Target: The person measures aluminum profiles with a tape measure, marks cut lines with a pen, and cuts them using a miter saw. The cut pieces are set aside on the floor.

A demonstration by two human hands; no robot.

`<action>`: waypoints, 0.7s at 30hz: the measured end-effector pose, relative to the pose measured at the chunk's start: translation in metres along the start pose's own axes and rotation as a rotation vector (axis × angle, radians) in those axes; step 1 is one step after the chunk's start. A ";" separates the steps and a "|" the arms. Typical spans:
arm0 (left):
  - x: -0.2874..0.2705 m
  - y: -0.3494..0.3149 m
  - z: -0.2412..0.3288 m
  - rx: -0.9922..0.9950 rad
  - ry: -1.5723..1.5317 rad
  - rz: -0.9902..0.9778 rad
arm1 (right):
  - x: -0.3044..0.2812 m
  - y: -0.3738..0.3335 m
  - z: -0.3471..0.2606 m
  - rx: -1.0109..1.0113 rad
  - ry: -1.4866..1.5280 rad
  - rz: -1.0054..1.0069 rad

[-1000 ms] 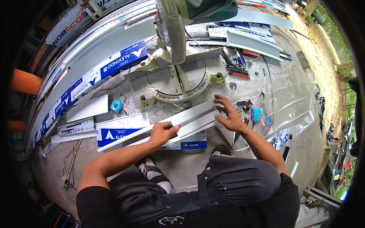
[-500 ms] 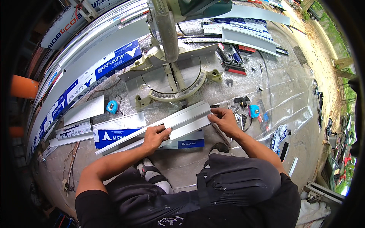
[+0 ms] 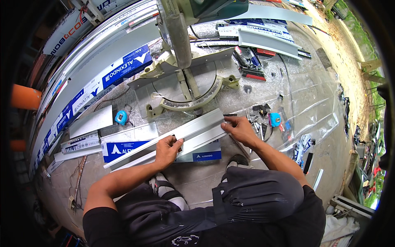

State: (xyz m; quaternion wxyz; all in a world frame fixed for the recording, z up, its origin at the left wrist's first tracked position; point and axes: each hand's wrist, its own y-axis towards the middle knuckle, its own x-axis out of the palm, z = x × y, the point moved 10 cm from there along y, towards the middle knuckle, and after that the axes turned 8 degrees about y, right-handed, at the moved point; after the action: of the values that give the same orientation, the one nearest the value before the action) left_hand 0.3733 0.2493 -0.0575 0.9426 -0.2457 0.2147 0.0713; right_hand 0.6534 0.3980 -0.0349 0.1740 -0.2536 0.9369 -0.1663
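Note:
Across my lap's front lie pale grey aluminium profiles point(image 3: 201, 128), a shorter length seated against a longer one that slants down to the left. My left hand point(image 3: 168, 150) is closed round their middle, thumb on the front face, covering the spot where the shorter length's left end would show. At the right end, my right hand point(image 3: 239, 130) pinches the edge between thumb and fingers. Beneath them rests a blue-and-white wrapped profile point(image 3: 207, 156). Just beyond stands a mitre saw point(image 3: 185, 88), its head raised over the round table.
Tape measures lie left point(image 3: 121, 117) and right point(image 3: 275, 120) of the saw. Long wrapped profiles point(image 3: 88, 94) stretch along the left. Black offcuts point(image 3: 260, 110), a cable and clear plastic sheet point(image 3: 317, 111) cover the right floor. An orange cylinder point(image 3: 26, 96) is at far left.
The shorter profile has slid slightly left along the longer one, and its left end has gone under my left hand. My right hand has shifted a little left with it.

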 end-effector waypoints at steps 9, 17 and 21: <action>0.000 0.002 0.002 0.051 0.049 0.055 | -0.006 -0.002 0.015 0.058 0.034 0.179; -0.001 0.004 0.005 -0.037 0.048 0.029 | -0.006 -0.005 -0.002 0.005 -0.022 0.150; -0.016 -0.002 0.019 0.066 0.197 0.073 | -0.009 -0.005 -0.015 -0.102 -0.044 0.210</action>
State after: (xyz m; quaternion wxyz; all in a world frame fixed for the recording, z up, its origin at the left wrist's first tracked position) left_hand 0.3664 0.2568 -0.0345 0.9212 -0.2125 0.3173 0.0741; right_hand 0.6566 0.4015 -0.0176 0.1977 -0.1662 0.9615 -0.0939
